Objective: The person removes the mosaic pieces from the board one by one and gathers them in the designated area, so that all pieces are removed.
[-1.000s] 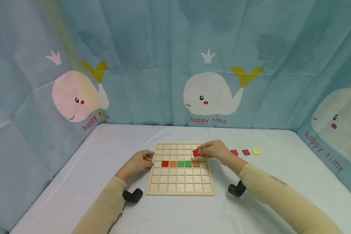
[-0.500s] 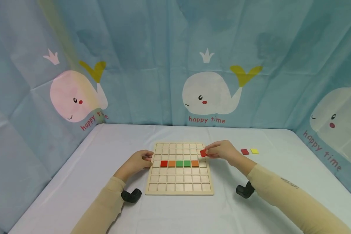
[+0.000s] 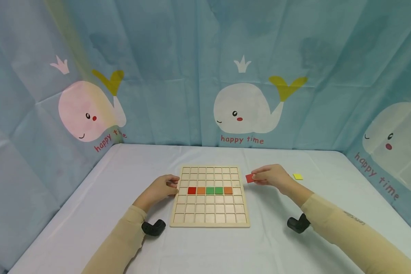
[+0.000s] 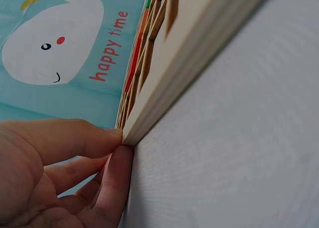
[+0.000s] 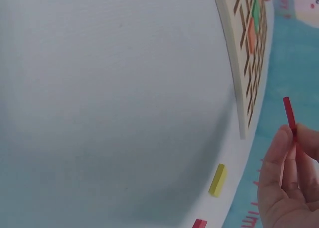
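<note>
A pale wooden grid board (image 3: 210, 224) lies flat on the table. One row holds a red tile (image 3: 191, 190), an orange tile (image 3: 201, 190), two green tiles (image 3: 214, 190) and another orange tile (image 3: 228, 190). My left hand (image 3: 159, 191) grips the board's left edge, the thumb and a finger meeting at its rim in the left wrist view. Just off the right side, my right hand (image 3: 272, 178) pinches a loose red tile (image 3: 250, 178) above the table, tilted up on edge in the right wrist view (image 5: 289, 113).
A yellow tile (image 3: 298, 176) lies on the white tablecloth (image 3: 205, 251) behind the right hand. Another red tile (image 5: 199, 223) shows at the bottom of the right wrist view; the hand covers it in the head view. A blue whale-print curtain (image 3: 164, 114) stands behind the table.
My right hand has moved right with the red tile, from above the board to past its right edge. It now covers the red tiles on the table. The left hand stays in place.
</note>
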The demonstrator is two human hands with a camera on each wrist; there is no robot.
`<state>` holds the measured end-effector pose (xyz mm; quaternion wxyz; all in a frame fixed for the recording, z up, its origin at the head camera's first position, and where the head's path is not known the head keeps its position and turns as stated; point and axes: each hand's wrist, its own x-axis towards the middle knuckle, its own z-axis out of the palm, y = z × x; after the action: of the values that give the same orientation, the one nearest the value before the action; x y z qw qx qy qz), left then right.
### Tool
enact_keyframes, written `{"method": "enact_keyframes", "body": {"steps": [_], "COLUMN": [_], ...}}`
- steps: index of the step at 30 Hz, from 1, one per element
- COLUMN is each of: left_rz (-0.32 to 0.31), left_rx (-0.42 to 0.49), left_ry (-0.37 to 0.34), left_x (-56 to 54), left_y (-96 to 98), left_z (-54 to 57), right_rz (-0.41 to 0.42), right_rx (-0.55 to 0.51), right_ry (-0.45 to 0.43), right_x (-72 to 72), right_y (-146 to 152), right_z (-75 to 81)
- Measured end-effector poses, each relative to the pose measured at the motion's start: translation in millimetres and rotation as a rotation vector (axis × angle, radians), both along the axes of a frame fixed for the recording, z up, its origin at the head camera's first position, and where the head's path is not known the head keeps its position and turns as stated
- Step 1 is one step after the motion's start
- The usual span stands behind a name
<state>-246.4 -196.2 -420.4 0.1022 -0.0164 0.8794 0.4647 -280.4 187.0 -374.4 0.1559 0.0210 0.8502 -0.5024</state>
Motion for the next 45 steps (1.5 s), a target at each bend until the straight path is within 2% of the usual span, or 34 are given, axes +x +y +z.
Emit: {"method": "enact_keyframes", "body": {"steps": [20,29,45], "left_rz": [-0.013,-0.008,-0.003], "left_rx": [0.006,0.012,0.016], "left_ry": [0.012,0.013,0.009], "left_x": [-1.1,0.4,0.9], "left_y": [-0.1,-0.2,0.9], "left_z": [0.1,-0.2,0.5], "right_rz": [-0.011,-0.027,-0.089], "right_rx": [-0.064,0.000,0.001], "right_ry": [0.004,-0.004,-0.011], "right_x": [4.8,4.2,5.3], "right_y": [27,46,90], "right_z": [4.4,4.7,5.8]}}
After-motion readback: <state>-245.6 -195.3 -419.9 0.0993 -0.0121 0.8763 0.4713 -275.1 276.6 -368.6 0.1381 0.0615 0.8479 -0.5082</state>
